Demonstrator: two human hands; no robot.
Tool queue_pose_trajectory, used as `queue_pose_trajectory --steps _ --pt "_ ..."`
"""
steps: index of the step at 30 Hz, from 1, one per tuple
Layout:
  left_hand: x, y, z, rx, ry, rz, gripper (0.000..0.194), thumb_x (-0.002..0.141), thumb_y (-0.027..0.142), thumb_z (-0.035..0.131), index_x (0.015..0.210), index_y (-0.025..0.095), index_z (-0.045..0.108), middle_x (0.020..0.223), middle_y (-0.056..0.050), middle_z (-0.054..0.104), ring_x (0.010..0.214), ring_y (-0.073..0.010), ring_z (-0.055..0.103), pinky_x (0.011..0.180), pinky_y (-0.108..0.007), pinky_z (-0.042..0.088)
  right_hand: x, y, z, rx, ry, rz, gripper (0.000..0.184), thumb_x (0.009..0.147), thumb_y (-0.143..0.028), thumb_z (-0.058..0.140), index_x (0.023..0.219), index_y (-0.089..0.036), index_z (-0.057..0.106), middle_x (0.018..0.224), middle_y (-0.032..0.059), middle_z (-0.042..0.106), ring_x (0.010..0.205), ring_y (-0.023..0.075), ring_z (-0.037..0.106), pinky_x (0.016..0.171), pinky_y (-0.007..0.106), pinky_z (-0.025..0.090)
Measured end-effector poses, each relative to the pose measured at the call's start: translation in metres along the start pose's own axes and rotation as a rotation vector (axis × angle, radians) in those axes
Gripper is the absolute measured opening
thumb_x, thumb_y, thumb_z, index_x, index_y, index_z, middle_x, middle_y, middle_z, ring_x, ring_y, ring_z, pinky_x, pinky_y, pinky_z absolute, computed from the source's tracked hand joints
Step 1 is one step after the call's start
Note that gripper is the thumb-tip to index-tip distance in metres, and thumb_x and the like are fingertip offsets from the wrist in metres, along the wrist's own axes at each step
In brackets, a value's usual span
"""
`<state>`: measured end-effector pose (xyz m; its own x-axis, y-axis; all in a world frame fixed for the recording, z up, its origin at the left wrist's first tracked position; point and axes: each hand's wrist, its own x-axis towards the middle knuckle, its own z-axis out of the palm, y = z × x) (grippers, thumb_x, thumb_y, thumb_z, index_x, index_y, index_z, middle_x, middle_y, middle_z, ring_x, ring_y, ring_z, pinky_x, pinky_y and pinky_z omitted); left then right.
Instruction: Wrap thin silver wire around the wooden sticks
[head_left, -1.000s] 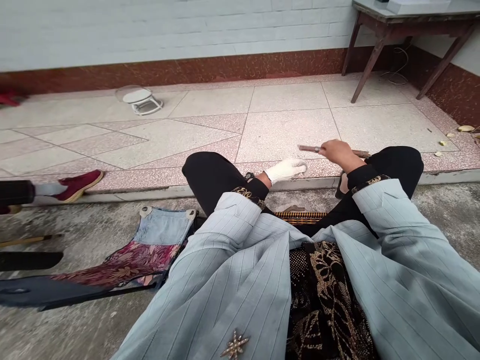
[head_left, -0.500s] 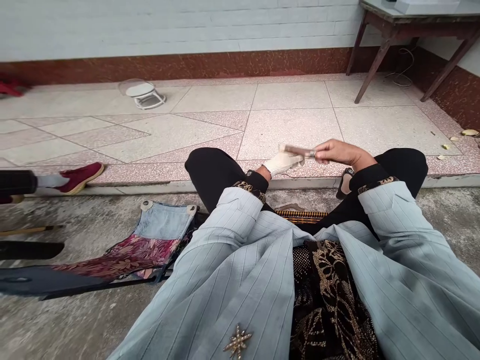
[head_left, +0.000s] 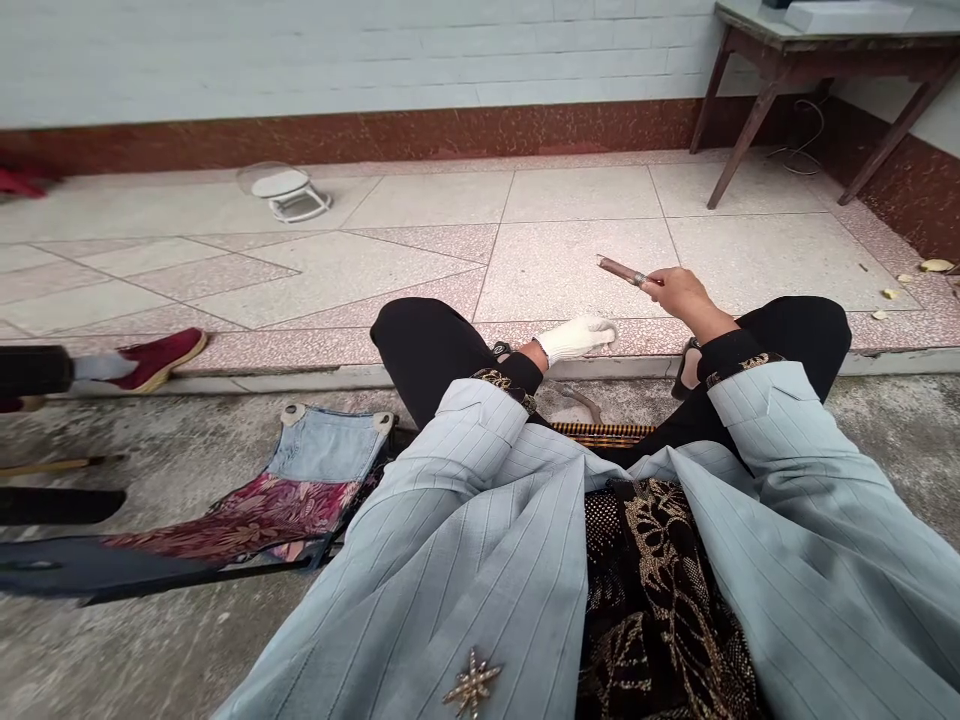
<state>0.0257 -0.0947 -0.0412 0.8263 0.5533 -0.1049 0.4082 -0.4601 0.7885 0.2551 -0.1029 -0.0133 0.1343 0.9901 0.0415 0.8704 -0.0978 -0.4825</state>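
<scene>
My right hand (head_left: pixel 681 294), bare, grips the near end of a brown, narrow tool (head_left: pixel 619 270). A silvery band wraps the tool close to my fingers, and its far end points up and left over the tiles; I cannot make out its exact kind. My left hand (head_left: pixel 577 338) wears a white knitted glove and rests lower, near the edge of the tiled step. Its fingers are curled together, and whatever may be in them is hidden. Below the glove, a greyish curved piece (head_left: pixel 581 403) lies by a black-and-yellow woven edge (head_left: pixel 600 434) between my legs.
At left stands a folding chair (head_left: pixel 322 450) with denim and red floral cloth. Another person's red shoe (head_left: pixel 163 360) rests on the tiled step. A small white stool (head_left: pixel 289 190) is near the wall, and a wooden table (head_left: pixel 787 45) stands at back right.
My right hand has lifted the brown tool up and away from the gloved left hand, where it overlapped before. The left hand has shifted slightly to the right and down.
</scene>
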Motion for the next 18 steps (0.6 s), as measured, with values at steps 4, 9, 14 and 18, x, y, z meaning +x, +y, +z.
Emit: queue_pose_trajectory --steps 4,9,14,18 --pt "-0.004 0.002 -0.005 0.053 0.043 0.044 0.026 0.088 0.036 0.052 0.079 0.014 0.063 0.061 0.002 0.054 0.053 -0.0085 0.043 0.055 -0.022 0.032 -0.003 -0.002 0.007 -0.23 -0.16 -0.047 0.025 0.089 -0.037 0.062 0.098 -0.019 0.078 0.092 0.0133 0.07 0.08 0.024 0.06 0.068 0.034 0.039" --pt "-0.006 -0.002 -0.011 -0.016 0.13 -0.013 0.02 0.086 0.033 0.054 0.078 0.018 0.065 0.058 0.0 0.055 0.054 -0.0106 0.044 0.053 -0.024 0.033 -0.014 -0.007 0.021 -0.143 -0.759 -0.215 0.009 0.08 -0.024 0.07 0.073 -0.02 0.075 0.064 0.0032 0.062 0.062 0.0161 0.055 0.065 0.031 0.039" --pt "-0.001 -0.013 -0.013 -0.111 0.17 -0.072 0.017 0.085 0.031 0.057 0.076 0.019 0.064 0.057 -0.001 0.055 0.052 -0.0105 0.043 0.05 -0.024 0.031 -0.021 -0.01 0.022 0.107 -1.156 -0.29 0.018 0.08 -0.034 0.069 0.079 -0.017 0.074 0.055 -0.0037 0.056 0.052 0.01 0.047 0.057 0.025 0.036" --pt "0.001 -0.019 -0.015 -0.15 0.236 -0.094 0.019 0.088 0.033 0.055 0.078 0.018 0.061 0.055 0.001 0.048 0.05 -0.0094 0.039 0.049 -0.023 0.03 -0.021 -0.007 0.002 0.361 -1.021 -0.376 0.031 0.078 -0.043 0.072 0.097 -0.018 0.076 0.063 -0.0035 0.061 0.056 0.0094 0.048 0.058 0.024 0.037"
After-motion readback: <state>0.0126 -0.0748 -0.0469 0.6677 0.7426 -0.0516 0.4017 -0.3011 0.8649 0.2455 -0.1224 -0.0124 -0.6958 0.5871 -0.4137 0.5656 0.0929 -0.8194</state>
